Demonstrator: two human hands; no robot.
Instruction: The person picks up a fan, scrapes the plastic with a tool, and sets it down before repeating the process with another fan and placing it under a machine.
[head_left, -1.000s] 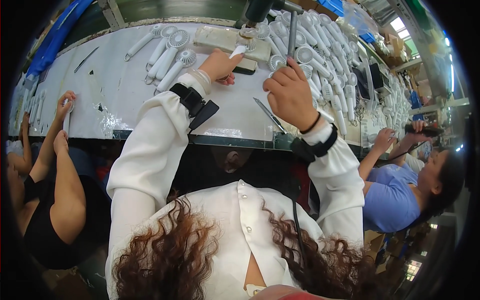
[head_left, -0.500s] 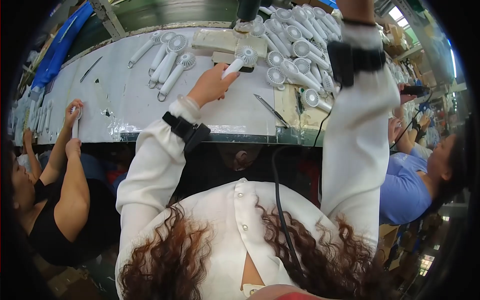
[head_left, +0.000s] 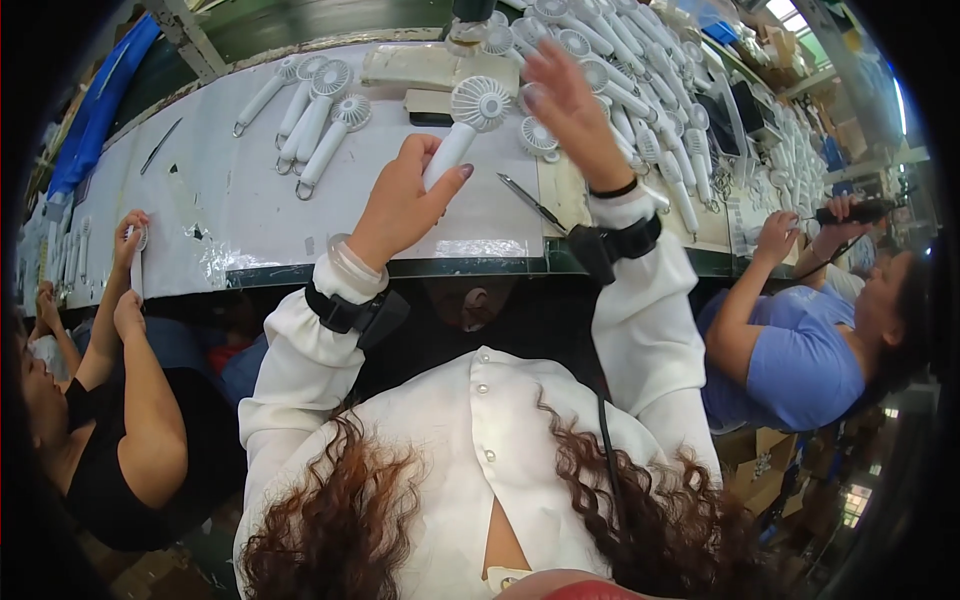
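Observation:
My left hand (head_left: 394, 208) is wrapped round the handle of a white handheld fan (head_left: 479, 104), its round grille tilted up and away from me. To the right of that fan my right hand (head_left: 578, 118) hovers over the table, blurred, with its fingers apart and no object visible in it. A group of similar white fans with metal rings (head_left: 326, 120) lies on the left of the table. Under and beyond my right hand a large heap of white fans (head_left: 625, 60) spreads over the far right. A pen-like tool (head_left: 531, 202) rests between my wrists.
A cream block (head_left: 415, 66) lies at the back, beneath a dark machine head (head_left: 470, 22). Another thin pointed tool (head_left: 161, 146) is at the far left. One co-worker (head_left: 130, 400) sits on the left holding a fan; another (head_left: 795, 335) on the right grips a dark tool.
My right hand has come down from the top edge toward the fan. My left hand has drawn the held fan slightly nearer and to the left.

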